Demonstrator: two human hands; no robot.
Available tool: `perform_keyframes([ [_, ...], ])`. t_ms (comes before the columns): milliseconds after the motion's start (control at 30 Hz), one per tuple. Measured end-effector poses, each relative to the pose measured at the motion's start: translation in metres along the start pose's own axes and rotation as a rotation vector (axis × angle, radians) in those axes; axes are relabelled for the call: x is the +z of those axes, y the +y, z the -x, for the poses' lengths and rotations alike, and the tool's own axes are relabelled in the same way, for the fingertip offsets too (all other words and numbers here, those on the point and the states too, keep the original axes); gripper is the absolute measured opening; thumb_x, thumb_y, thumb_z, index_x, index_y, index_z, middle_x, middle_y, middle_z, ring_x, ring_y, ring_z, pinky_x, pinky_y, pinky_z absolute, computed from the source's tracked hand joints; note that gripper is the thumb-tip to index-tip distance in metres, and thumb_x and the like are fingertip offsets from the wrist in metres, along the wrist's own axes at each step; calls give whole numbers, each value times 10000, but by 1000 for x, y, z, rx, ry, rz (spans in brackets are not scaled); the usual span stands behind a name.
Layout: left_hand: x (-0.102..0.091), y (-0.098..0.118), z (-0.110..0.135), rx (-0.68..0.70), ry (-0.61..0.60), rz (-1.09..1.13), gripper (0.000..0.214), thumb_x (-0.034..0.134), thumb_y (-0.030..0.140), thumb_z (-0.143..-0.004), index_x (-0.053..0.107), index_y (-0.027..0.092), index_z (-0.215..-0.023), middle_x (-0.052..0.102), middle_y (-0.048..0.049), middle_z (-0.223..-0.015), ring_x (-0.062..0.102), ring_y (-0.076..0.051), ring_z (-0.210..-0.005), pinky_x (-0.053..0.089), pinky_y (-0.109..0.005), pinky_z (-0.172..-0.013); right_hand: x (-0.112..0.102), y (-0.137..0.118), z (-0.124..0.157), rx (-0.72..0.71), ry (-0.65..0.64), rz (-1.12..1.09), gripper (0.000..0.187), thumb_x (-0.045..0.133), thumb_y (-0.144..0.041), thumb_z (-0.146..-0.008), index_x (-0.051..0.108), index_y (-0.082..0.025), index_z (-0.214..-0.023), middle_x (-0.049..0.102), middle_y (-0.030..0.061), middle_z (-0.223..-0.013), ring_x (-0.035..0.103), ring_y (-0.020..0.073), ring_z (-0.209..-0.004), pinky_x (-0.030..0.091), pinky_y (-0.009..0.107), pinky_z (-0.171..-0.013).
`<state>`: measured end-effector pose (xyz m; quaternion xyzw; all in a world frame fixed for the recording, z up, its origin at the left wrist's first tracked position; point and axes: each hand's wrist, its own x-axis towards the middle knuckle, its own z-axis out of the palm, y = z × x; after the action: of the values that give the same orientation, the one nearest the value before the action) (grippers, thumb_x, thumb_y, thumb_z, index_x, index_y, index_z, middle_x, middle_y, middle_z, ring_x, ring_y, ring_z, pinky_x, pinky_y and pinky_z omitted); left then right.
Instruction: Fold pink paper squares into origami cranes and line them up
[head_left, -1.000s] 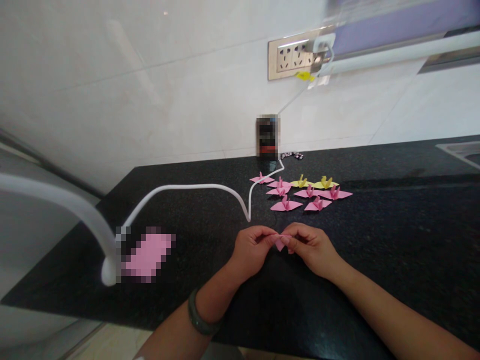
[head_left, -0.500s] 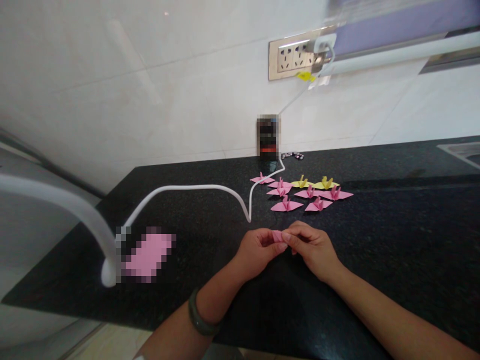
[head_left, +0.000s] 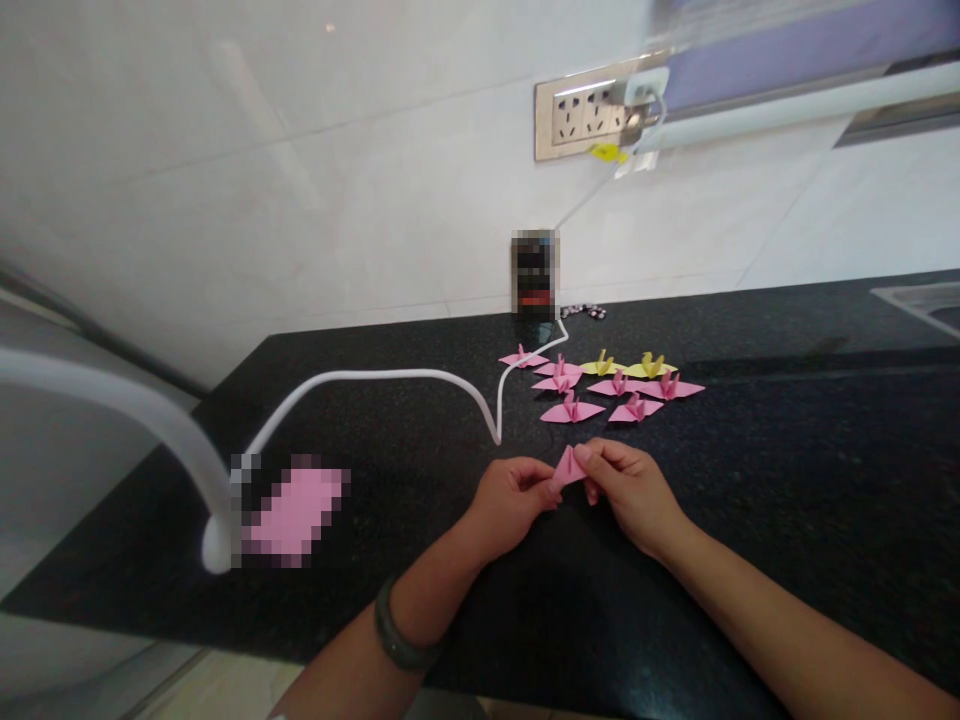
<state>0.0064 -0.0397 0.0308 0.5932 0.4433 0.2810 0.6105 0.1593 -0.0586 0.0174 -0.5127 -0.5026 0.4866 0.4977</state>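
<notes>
A small folded piece of pink paper (head_left: 569,466) is pinched between my two hands above the dark countertop. My left hand (head_left: 512,505) grips its lower left corner between thumb and fingers. At its upper right side, the thumb and fingers of my right hand (head_left: 628,490) close on it. Just beyond my hands lie several pink origami cranes (head_left: 572,410) and two yellow origami cranes (head_left: 651,367), grouped with their wings spread.
A white cable (head_left: 382,375) curves across the black countertop (head_left: 420,440) to a blurred dark device (head_left: 535,272) by the wall. Blurred pink paper (head_left: 304,510) lies at left. Behind are a wall socket (head_left: 585,110), a beaded string (head_left: 585,311) and, far right, a metal sink edge (head_left: 911,297).
My hands have drawn slightly apart and turned the folded pink paper, so more of it shows now as a triangular shape. The cranes have stayed in place.
</notes>
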Motion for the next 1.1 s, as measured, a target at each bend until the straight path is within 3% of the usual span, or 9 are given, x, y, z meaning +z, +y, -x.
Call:
perform_keyframes([
  [133, -5, 1, -2, 68, 98, -109, 207, 544, 308, -673, 637, 130, -724, 587, -26, -627, 504, -109, -575, 381, -211, -552, 1, 0, -2, -6, 27, -2, 262, 551, -361, -698, 550, -160, -865, 516, -12, -625, 433, 76, -482, 358, 198, -433],
  [200, -7, 0, -3, 96, 132, -108, 213, 546, 311, -675, 638, 138, -757, 593, -29, -659, 509, -111, -596, 385, -210, -558, 2, 0, -1, -44, 33, 43, 254, 576, -337, -675, 560, -156, -852, 525, -6, -637, 460, 86, -517, 384, 206, -468],
  [333, -8, -3, -7, 22, 191, 115, 236, 564, 328, -667, 602, 127, -786, 571, -19, -632, 498, -87, -533, 409, -214, -536, 2, 0, 2, -95, -35, 119, 179, 513, -274, -729, 577, -158, -848, 548, 5, -642, 496, 100, -548, 421, 227, -522],
  [467, -7, -5, -8, -94, 141, 407, 286, 591, 340, -648, 562, 132, -842, 578, -23, -677, 531, -90, -558, 447, -240, -561, 2, -2, 4, -256, -86, 238, 182, 480, -234, -758, 588, -182, -894, 557, 29, -732, 518, 115, -625, 431, 235, -552],
  [667, -2, 0, -4, -118, 7, 516, 301, 531, 361, -705, 573, 103, -855, 604, -74, -754, 572, -127, -669, 454, -268, -650, 1, -6, 7, -490, -163, 433, 227, 488, -178, -745, 578, -207, -952, 520, 54, -862, 511, 129, -746, 445, 250, -619],
  [800, -1, 4, -2, -102, -55, 526, 309, 511, 351, -724, 583, 89, -872, 602, -83, -771, 572, -143, -716, 453, -282, -685, 2, -5, 7, -499, -159, 457, 195, 483, -158, -742, 580, -205, -905, 500, 47, -843, 504, 127, -743, 449, 247, -611],
  [967, -4, -1, -3, -107, 0, 467, 300, 538, 350, -701, 591, 90, -839, 600, -76, -770, 560, -119, -659, 461, -244, -610, 2, -3, 6, -424, -74, 447, 262, 489, -145, -727, 532, -193, -981, 489, 55, -867, 503, 126, -717, 459, 247, -589],
  [1100, -4, -4, -4, -115, 31, 440, 325, 554, 385, -676, 591, 102, -833, 604, -70, -754, 565, -120, -639, 461, -236, -575, 2, -2, 8, -385, -82, 456, 276, 482, -151, -727, 520, -192, -997, 539, 55, -880, 530, 135, -725, 466, 260, -625],
])
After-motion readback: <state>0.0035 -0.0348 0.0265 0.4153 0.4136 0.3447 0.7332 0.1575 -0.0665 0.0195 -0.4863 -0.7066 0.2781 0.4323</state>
